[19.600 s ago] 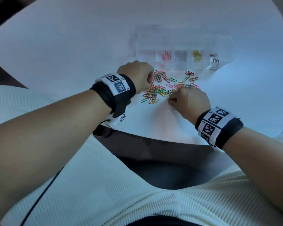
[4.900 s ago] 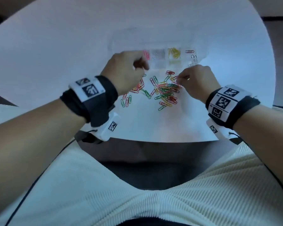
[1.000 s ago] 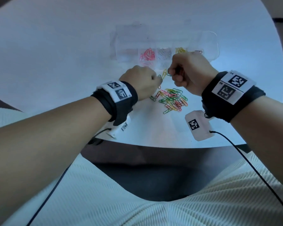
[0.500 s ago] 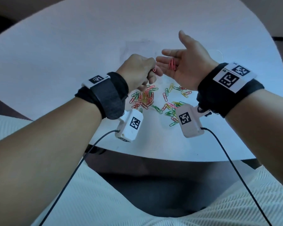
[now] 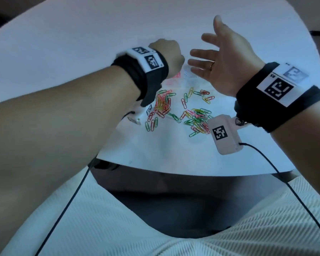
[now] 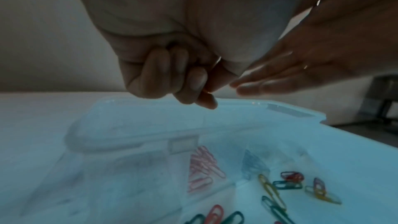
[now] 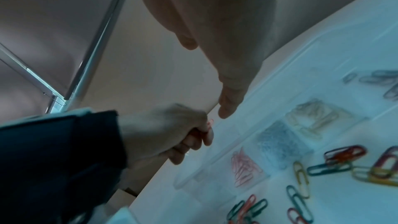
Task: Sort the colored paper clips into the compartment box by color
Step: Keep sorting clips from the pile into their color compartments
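My left hand (image 5: 167, 56) is curled in a fist above the clear compartment box (image 6: 133, 125) and pinches a few pink paper clips (image 7: 210, 123). My right hand (image 5: 216, 63) hovers just right of it, palm up, fingers spread, nothing on it. The box holds pink clips (image 7: 243, 168), silver clips (image 7: 277, 142) and pale yellow clips (image 7: 312, 118) in separate compartments. In the head view both hands hide most of the box. Loose mixed-colour clips (image 5: 196, 119) lie in two heaps on the white table (image 5: 81, 43), nearer to me than the box.
A white camera module (image 5: 224, 135) with a black cable hangs under my right wrist above the clips. The table's front edge (image 5: 174, 169) runs close to my lap. Bare tabletop lies left of and behind the box.
Half a second ago pink clips lay on my right palm with my left fingers at them. Now the palm is bare, and my left fist has moved left over the box with the clips.
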The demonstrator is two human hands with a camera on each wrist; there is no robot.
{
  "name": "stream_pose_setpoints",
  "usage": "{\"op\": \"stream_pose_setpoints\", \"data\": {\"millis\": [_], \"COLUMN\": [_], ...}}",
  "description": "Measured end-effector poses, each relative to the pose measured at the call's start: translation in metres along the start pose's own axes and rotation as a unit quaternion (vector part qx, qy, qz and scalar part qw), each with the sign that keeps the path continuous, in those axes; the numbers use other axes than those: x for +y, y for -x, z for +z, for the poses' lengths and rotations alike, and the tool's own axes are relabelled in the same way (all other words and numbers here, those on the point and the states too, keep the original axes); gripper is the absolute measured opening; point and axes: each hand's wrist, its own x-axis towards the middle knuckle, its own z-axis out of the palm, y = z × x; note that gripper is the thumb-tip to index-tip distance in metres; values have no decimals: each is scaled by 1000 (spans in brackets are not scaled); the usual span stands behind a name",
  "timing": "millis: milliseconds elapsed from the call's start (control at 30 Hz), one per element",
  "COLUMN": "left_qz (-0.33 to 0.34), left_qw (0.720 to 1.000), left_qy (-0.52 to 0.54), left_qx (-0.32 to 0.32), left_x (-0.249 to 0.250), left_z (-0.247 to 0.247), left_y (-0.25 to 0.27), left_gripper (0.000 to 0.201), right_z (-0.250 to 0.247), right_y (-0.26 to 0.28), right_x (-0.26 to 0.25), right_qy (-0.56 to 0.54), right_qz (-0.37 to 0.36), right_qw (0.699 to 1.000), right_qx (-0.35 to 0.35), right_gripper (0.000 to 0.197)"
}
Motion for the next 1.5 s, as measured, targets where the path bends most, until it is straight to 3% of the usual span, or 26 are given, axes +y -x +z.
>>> {"op": "stream_pose_setpoints", "data": {"millis": [133, 233, 367, 500, 633, 700, 867, 1033, 1133, 1367, 1500], "left_qz": [36, 34, 59, 100, 79, 48, -5, 27, 14, -22, -33], "left_qw": [995, 997, 997, 992, 997, 998, 998, 998, 998, 994, 993], "left_qy": [-97, -71, -20, 34, 27, 34, 57, 36, 21, 9, -7], "left_qx": [-2, -20, 37, 68, 1, -19, -25, -43, -56, -103, -115], "left_x": [6, 0, -1, -12, -27, -39, -67, -66, -73, -74, -75], "left_z": [5, 8, 5, 5, 18, 22, 32, 32, 40, 61, 72], "left_y": [-13, -20, -5, 48, 113, 128, 110, 81, 80, 81, 82], "left_gripper": [31, 37, 13, 24, 22, 20, 18, 16, 7, 28, 28], "right_z": [-23, -38, -54, -66, -69, -66, -40, -30, -40, -31, -29], "right_y": [10, 21, 37, 50, 63, 67, 58, 45, 40, 30, 29], "right_x": [2, 8, 20, 33, 52, 63, 90, 100, 98, 99, 102], "right_qy": [4, 35, 155, 345, 533, 576, 621, 650, 674, 723, 755], "right_qz": [-8, -3, -5, -34, -56, -65, -127, -163, -154, -124, -118], "right_qw": [1000, 999, 987, 937, 843, 812, 771, 739, 720, 676, 642], "right_qx": [28, 18, -34, -34, -48, -63, -69, -75, -64, -74, -70], "right_gripper": [46, 36, 16, 15, 13, 15, 22, 23, 20, 23, 8]}}
